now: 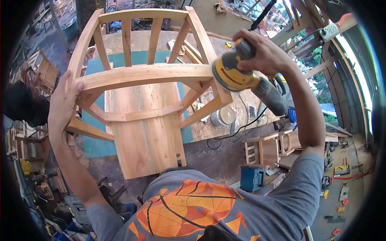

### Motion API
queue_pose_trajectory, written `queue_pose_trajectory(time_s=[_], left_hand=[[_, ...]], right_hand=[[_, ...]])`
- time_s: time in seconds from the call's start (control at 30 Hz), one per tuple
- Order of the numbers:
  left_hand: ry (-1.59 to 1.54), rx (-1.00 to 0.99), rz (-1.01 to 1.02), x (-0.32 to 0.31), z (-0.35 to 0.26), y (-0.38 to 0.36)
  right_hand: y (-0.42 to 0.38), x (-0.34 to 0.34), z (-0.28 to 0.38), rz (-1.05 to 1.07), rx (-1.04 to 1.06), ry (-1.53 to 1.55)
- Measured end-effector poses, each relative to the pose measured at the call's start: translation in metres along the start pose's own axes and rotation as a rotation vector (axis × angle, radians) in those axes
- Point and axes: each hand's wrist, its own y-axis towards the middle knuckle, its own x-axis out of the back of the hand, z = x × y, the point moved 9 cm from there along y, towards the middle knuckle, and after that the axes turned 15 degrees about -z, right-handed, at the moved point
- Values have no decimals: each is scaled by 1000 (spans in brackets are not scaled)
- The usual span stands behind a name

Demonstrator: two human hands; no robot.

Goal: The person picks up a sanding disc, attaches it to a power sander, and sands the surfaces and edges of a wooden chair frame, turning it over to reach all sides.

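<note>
A light wooden chair frame (144, 76) with a slatted back lies over the workbench. My left hand (63, 102) grips its left corner, thumb over the wood. My right hand (263, 52) is wrapped round the top of a yellow and black power sander (233, 72). The sander's round pad rests against or very near the frame's right corner; the exact contact is hard to see. Below the frame, a wide wooden board (146, 140) lies on a teal sheet (93, 138) and sticks out over the bench's near edge.
On the bench (205, 130) are a round tin (223, 115) and a black cable (241, 129). Right of my body stand small wooden furniture pieces (267, 150) and a blue box (252, 178). Tools hang or lie at far right. A dark-headed person (26, 104) is at the left edge.
</note>
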Motion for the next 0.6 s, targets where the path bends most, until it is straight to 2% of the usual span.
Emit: queue_pose_trajectory(time_s=[0.03, 0.07, 0.17, 0.37, 0.43, 0.57, 0.6], left_hand=[[-9, -60, -53, 4, -4, 0], [-10, -52, -60, 5, -4, 0], [45, -21, -18, 1, -5, 1], [-8, -55, -72, 4, -4, -1], [-1, -35, -51, 3, -8, -2], [22, 23, -26, 2, -1, -1], [34, 0, -42, 3, -1, 0]], right_hand=[[3, 4, 1, -32, 50, -6], [2, 1, -4, 34, -7, 9], [3, 1, 16, -5, 71, -17], [4, 1, -6, 1, 22, -33], [2, 2, 15, -3, 91, -39], [2, 2, 10, 70, -13, -27], [2, 3, 9, 33, 57, -60]])
